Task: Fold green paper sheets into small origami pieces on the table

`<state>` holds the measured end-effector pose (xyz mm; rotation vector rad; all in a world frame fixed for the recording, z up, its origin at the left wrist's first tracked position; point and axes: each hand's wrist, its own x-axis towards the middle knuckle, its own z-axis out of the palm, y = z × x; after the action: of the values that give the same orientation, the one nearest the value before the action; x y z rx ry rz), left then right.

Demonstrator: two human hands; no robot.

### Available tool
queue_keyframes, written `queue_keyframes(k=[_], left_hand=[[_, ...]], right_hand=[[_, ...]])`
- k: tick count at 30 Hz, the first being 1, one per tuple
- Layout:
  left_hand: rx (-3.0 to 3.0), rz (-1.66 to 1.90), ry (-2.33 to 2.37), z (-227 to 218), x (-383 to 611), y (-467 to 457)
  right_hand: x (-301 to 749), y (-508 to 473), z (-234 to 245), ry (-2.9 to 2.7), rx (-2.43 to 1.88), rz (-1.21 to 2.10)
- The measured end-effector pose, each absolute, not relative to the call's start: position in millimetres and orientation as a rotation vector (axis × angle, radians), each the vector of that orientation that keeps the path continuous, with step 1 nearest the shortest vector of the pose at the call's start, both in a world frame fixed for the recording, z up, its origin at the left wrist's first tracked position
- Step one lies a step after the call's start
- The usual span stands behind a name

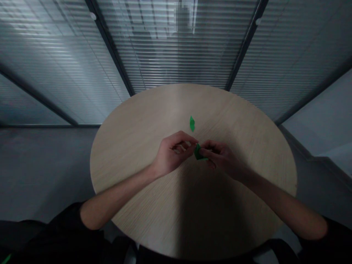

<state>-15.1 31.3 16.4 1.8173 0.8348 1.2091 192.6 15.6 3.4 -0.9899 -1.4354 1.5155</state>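
Between my two hands, over the middle of the table, is a small folded piece of green paper [197, 152]. My right hand [220, 156] is closed on it, with the thumb across its near face and the fingers behind. At the paper's upper left point, the thumb and fingertips of my left hand [173, 151] pinch together. The fingers cover part of the paper, so its full shape is hidden. A second folded green paper piece [192, 124] lies on the table just beyond my hands, touched by neither.
The round wooden table [123, 146] has light grain, and a dark shadow falls across its near side. Glass panels with blinds [178, 62] and dark frames stand behind its far edge. Grey floor [49, 165] shows at the left.
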Motion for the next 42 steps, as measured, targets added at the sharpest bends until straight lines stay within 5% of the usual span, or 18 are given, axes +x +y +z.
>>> queue_keyframes(k=[42], left_hand=[[1.836, 0.944, 0.693, 17.4, -19.7, 31.9]], right_hand=[[191.5, 12.8, 10.3, -1.483, -0.973, 1.608]])
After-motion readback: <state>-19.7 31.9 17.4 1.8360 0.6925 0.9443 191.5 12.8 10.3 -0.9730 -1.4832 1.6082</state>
